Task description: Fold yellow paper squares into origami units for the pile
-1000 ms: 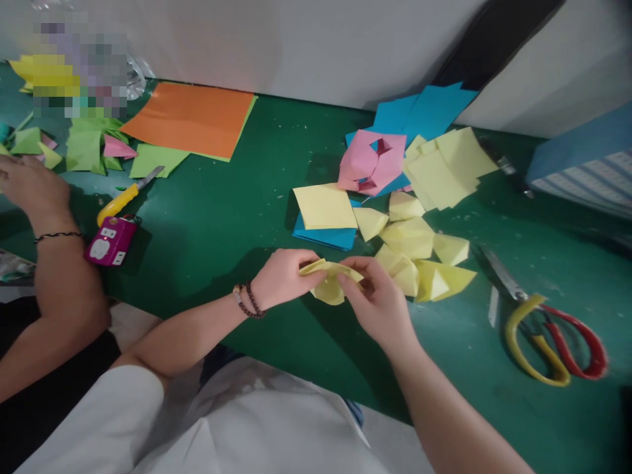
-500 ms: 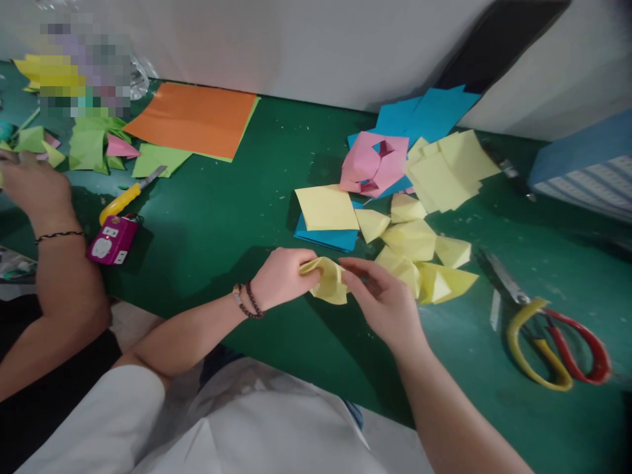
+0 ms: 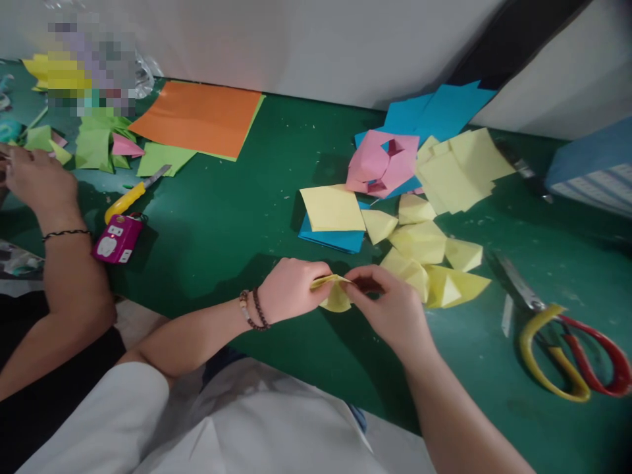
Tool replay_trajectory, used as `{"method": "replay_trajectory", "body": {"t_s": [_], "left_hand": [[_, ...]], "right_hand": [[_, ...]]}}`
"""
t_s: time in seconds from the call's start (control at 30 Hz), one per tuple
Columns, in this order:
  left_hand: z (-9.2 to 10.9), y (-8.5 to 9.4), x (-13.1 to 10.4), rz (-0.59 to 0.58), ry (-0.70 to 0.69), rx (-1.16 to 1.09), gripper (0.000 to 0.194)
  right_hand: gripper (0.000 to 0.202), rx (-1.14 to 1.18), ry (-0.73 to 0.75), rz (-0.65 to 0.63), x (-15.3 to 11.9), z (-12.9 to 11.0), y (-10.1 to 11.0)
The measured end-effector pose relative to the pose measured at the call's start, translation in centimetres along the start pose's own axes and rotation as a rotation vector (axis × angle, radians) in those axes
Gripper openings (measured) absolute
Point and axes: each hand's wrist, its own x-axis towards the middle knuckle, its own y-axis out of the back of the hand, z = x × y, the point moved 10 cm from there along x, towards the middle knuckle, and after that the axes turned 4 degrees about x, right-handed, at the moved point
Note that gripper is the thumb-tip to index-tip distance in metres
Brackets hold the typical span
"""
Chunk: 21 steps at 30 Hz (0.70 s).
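A small sheet of yellow paper (image 3: 338, 297), bent and partly folded, is held between my two hands just above the green table. My left hand (image 3: 296, 288) pinches its left side, thumb hidden under the fingers. On the other edge, my right hand (image 3: 388, 303) grips the paper between thumb and fingertips. Just beyond lie a square of pale yellow paper (image 3: 333, 207) and blue paper (image 3: 333, 240) beneath it. Several folded yellow paper pieces (image 3: 419, 242) are spread beside my right hand. A pink folded paper piece (image 3: 382, 164) with cut-out openings sits behind them.
Scissors (image 3: 540, 309) with red and yellow handles lie at right, near a blue box (image 3: 592, 168). At left are a yellow cutter (image 3: 131, 197), a magenta box-like device (image 3: 118, 238) and orange paper (image 3: 202, 118). Another person's hand (image 3: 42, 184) works at the far left.
The yellow paper has been turned and its edge bent over between my hands, so less of its face shows. The view has shifted slightly; the loose papers lie as before.
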Motion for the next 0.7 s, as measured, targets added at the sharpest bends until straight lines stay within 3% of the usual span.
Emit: {"method": "replay_trajectory", "body": {"t_s": [0.2,0.33,0.47,0.7], "left_hand": [[-1.2,1.6,0.5,0.08,0.066,0.004,0.019],[-1.5,2.7,0.6,0.148,0.083,-0.03,0.021],[-0.9,2.5,0.4,0.143,0.056,-0.054,0.017],[0.0,1.1,0.1,0.096,-0.028,-0.105,0.015]], "right_hand": [[0.025,0.215,-0.043,0.027,0.1,0.2,1.0],[0.044,0.308,-0.004,-0.105,0.0,-0.2,0.1],[0.053,0.316,-0.046,-0.123,0.0,0.6,-0.8],[0.041,0.182,-0.029,-0.045,0.1,0.5,-0.9]]}}
